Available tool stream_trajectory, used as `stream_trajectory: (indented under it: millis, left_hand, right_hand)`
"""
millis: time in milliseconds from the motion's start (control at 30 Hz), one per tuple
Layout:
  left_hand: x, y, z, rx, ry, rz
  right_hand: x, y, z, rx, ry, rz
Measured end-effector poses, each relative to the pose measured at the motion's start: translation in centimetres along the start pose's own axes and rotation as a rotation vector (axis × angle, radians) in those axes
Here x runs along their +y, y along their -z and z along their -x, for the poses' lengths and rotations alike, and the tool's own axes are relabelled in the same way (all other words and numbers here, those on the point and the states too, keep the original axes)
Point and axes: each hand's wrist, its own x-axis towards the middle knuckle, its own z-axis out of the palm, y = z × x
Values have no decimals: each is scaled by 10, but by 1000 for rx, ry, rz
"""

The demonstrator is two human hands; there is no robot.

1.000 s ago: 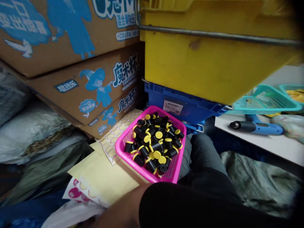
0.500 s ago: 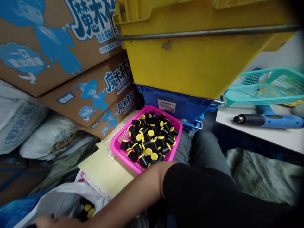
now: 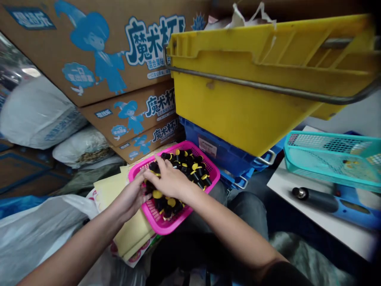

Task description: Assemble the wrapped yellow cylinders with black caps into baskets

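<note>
A pink mesh basket rests on my lap, holding several small black pieces with yellow caps. My right hand lies palm down on the pile in the basket's left half, fingers stretched toward the far left rim. My left hand comes in over the near left rim. Its fingertips reach into the pile, hidden under the right hand.
A yellow crate with a metal handle sits on a blue crate just behind the basket. Stacked cardboard boxes and sacks fill the left. Yellow sheets and a white bag lie beside my left arm. On the right table are a teal basket and a blue tool.
My left hand came up from the white bag at lower left to the basket. My right hand came into view and settled on the pile. The view tilted up.
</note>
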Motion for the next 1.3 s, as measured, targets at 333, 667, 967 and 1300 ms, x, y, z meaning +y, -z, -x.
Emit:
stream_trajectory:
  millis: [333,667,967,1300]
  left_hand:
    - [-69,52,-1,374,-56,-404]
    - [-103,58,3,111,-56,-105]
    - [-124,41,10,-152,160,-290]
    - [-125,-130,-20,-534,58,-859]
  right_hand:
    - [142,61,9,283,-404,168]
    - [176,58,24,367,-521,97]
    - [212,14,244,686,-592,-282]
    - [264,-45,387,941,-865,-103]
